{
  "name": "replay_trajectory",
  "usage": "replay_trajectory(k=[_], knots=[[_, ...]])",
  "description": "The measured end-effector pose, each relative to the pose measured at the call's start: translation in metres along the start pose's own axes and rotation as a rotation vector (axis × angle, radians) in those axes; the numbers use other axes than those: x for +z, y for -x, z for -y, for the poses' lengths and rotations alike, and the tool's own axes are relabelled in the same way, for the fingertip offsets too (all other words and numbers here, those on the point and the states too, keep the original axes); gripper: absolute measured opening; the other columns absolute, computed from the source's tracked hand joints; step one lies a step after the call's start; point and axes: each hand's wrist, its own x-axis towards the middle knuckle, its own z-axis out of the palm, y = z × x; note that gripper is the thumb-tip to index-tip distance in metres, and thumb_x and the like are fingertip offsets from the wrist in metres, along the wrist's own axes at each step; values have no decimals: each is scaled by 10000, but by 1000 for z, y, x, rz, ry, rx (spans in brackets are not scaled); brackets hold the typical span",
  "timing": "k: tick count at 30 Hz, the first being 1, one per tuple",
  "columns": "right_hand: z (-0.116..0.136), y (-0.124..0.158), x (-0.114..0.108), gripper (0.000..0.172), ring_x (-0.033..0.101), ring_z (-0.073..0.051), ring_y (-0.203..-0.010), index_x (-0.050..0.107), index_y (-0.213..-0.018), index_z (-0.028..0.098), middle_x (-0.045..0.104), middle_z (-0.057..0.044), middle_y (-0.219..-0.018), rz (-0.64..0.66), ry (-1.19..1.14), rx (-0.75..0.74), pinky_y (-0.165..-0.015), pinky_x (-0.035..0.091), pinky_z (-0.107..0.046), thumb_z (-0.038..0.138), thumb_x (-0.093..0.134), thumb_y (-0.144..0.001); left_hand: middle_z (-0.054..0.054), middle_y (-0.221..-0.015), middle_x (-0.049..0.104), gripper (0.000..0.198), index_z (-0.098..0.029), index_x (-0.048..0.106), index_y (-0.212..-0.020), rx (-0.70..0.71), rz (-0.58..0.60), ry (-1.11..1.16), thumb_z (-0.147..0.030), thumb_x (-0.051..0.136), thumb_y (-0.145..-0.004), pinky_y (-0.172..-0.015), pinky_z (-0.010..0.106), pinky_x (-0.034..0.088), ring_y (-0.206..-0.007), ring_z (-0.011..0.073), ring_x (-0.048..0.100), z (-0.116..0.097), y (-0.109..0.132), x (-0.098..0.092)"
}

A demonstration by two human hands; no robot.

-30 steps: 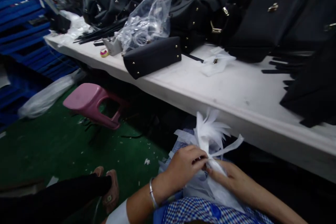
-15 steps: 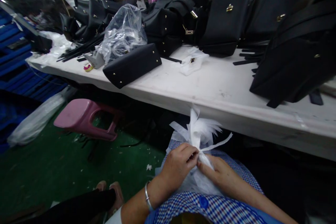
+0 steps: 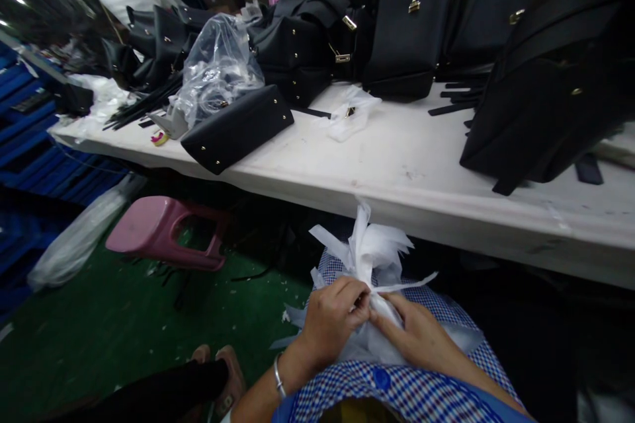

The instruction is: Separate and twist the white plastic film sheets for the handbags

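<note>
A bundle of white strips (image 3: 381, 254), thin and fabric-like, rests in my lap against a blue checked garment. Its loose ends fan out at the top, and a narrow strip sticks out to the right from the gathered neck. My left hand (image 3: 332, 317) is closed at that neck, thumb and fingers pinched together on the strips. From the other side, my right hand (image 3: 417, 330) wraps round the lower part of the bundle, its fingers partly hidden. Both hands meet just below the fanned ends.
In front runs a long white table (image 3: 397, 152) bearing several black handbags (image 3: 407, 26), a black bag lying on its side (image 3: 238, 129) and a clear plastic bag (image 3: 218, 66). A pink stool (image 3: 163, 228) stands at lower left. Another person's feet (image 3: 231, 377) are nearby.
The camera view has shifted slightly. My hands stay on the bundle with only small finger movement. Across the table, a black bag now appears in front of the other person.
</note>
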Motion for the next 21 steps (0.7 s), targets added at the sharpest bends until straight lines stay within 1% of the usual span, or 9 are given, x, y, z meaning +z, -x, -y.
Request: replay_trajectory(k=[3,5,7,9,10,12,15,18,21], knots=[[-7,4,3,256,704,-247,-920,574,-1088,230,720,-65,-1052,-194,89,4,-834,536,-378,444,518,-960,-7,-788,686,144,-186,664,-867,-117,71,-16,-64,608,-815,-629,200,496,-669,122,645,0,-2,-1],[-11,4,3,188,695,-239,-874,578,-1050,248,706,-45,-995,-293,212,-86,-785,540,-374,407,522,-967,-7,-779,683,157,-182,672,-856,-177,117,-33,-46,630,-789,-632,203,487,-668,124,641,0,-2,0],[-14,1,3,160,678,-244,-920,605,-1069,253,694,-49,-998,-338,328,-224,-792,538,-375,351,509,-987,-1,-780,685,147,-178,678,-850,-207,159,-54,-52,645,-783,-633,211,484,-665,131,635,1,-1,3],[-18,-5,4,170,668,-234,-945,630,-1100,238,689,-58,-1011,-306,374,-336,-816,540,-365,278,498,-1001,5,-793,690,135,-181,684,-861,-227,197,-79,-71,640,-796,-648,223,488,-680,141,637,4,1,7],[-21,-10,5,171,668,-225,-940,642,-1099,225,691,-60,-1006,-268,377,-362,-827,541,-357,242,503,-1001,10,-805,694,134,-183,687,-872,-235,219,-91,-81,630,-807,-663,231,492,-695,146,641,7,3,11],[-28,-20,8,149,678,-218,-909,674,-1050,199,704,-58,-965,-199,382,-358,-827,547,-349,185,543,-981,19,-817,699,142,-186,696,-888,-250,258,-110,-90,615,-820,-683,243,499,-720,158,650,15,7,18],[-40,-34,14,128,700,-210,-854,717,-957,197,731,-35,-896,-132,392,-324,-788,563,-324,123,616,-931,20,-794,700,141,-186,711,-861,-258,302,-101,-84,628,-812,-650,237,492,-702,165,654,29,16,29],[-49,-44,17,126,711,-195,-825,738,-922,211,747,-15,-873,-75,402,-321,-770,571,-295,115,657,-906,24,-800,707,134,-186,723,-857,-273,312,-67,-85,637,-836,-644,229,491,-708,166,662,38,25,36],[-55,-46,22,123,700,-216,-828,730,-931,185,729,-47,-879,-36,441,-339,-772,573,-328,131,619,-931,37,-868,718,126,-184,720,-929,-298,290,-34,-109,631,-880,-702,235,501,-778,170,675,40,33,37]])
